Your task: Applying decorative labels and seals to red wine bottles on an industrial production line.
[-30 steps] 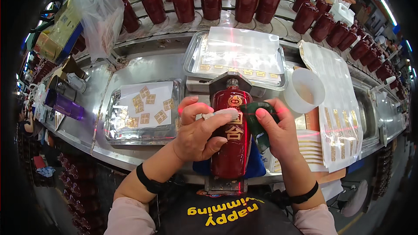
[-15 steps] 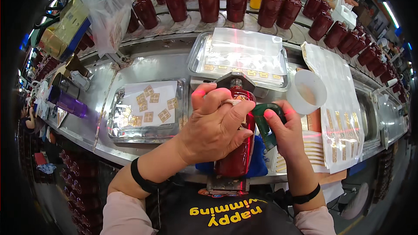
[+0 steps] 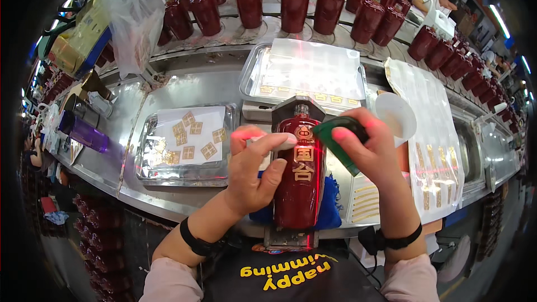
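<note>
A dark red glass bottle [image 3: 297, 201] lies in front of me, neck away, with a gold emblem and gold characters down its face. Its neck end rests in a dark angular holder [image 3: 282, 113]. My left hand [image 3: 254, 170] is left of the bottle, thumb and fingers apart. A whitish cover is on its forefinger, whose tip is at the bottle near the emblem. In my right hand [image 3: 369, 142], a flat green scraper [image 3: 339, 144] is gripped, with its edge close to the bottle's upper right side. The right fingertips behind the scraper are partly hidden.
A metal tray [image 3: 146, 174] with gold square pieces is at left; another tray [image 3: 246, 81] holds sheets behind the bottle. Right are a white plastic cup [image 3: 398, 113] and sheets with gold strips [image 3: 433, 134]. A blue cloth [image 3: 331, 207] lies under the bottle. Red bottles [image 3: 295, 8] line the conveyor.
My left hand has drawn back leftward, uncovering the gold characters. My right hand has risen with the scraper. The conveyor bottles have shifted, and a yellow bottle there no longer shows.
</note>
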{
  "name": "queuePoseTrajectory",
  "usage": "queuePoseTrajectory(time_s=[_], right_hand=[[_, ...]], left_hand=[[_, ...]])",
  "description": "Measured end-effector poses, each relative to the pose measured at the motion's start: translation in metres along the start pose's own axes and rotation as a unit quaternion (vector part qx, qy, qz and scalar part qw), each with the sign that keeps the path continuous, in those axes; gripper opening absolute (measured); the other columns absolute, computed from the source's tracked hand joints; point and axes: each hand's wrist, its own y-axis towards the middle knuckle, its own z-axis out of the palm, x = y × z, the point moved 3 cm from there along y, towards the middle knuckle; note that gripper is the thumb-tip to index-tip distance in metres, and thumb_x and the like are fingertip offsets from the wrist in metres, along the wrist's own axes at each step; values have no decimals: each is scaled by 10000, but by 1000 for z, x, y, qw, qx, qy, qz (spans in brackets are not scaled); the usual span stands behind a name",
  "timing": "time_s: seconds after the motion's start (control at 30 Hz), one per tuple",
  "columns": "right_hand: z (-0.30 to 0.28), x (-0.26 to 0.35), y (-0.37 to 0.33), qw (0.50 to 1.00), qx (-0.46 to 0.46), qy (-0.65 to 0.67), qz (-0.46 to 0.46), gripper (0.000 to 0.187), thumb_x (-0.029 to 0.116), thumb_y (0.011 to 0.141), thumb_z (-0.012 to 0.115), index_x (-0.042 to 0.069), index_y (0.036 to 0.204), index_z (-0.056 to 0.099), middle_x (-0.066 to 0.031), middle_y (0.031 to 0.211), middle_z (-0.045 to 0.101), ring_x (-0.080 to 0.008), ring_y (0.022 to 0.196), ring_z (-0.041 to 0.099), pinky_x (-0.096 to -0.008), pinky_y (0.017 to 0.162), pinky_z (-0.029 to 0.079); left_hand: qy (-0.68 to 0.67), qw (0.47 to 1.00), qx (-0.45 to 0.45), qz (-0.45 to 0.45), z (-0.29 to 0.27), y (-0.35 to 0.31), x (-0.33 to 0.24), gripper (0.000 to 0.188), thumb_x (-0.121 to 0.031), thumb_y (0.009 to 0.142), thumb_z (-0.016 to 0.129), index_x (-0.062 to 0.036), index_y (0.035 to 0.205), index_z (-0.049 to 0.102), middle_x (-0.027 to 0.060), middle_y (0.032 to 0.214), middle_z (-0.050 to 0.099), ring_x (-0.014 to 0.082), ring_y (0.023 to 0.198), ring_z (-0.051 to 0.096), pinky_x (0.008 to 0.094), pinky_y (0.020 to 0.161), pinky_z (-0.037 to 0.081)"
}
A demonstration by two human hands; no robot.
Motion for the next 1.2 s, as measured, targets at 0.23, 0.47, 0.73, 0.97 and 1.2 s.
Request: queuePoseTrajectory(time_s=[0.23,0.47,0.73,0.97,1.2], right_hand=[[21,-4,-23,962,-32,-203,-178,322,29,950,493,-20,1264,545,-204,1279,550,-296,1162,553,-338,926,461],[35,-24,-15,997,-57,-33,-45,407,239,895,659,17,1228,585,-188,1182,583,-296,1115,559,-359,956,431],[39,-30,-11,998,-46,46,7,360,183,890,663,17,1201,588,-106,1148,571,-205,1087,537,-314,959,411],[39,-35,-10,997,-33,65,21,358,175,920,638,13,1231,566,-63,1165,563,-141,1094,516,-283,960,405],[38,-35,-9,998,-28,52,31,340,155,919,634,12,1219,565,-65,1138,587,-131,1054,530,-277,935,423]], left_hand=[[-308,912,-33,-267,22,11,27,290,-183,926,587,3,1147,560,121,1135,579,212,1083,500,343,1012,349],[-409,847,7,-339,38,12,22,319,-96,923,598,-32,1188,432,71,1126,518,110,1017,525,266,890,455],[-338,889,32,-308,40,14,25,317,-67,928,580,-52,1188,400,65,1120,513,97,991,544,253,857,472],[-304,904,36,-297,41,13,28,319,-73,925,579,-49,1186,398,64,1139,489,99,1015,523,260,880,456],[-278,917,34,-285,40,15,27,320,-79,923,570,-44,1191,397,66,1134,487,104,1017,516,266,892,447]])
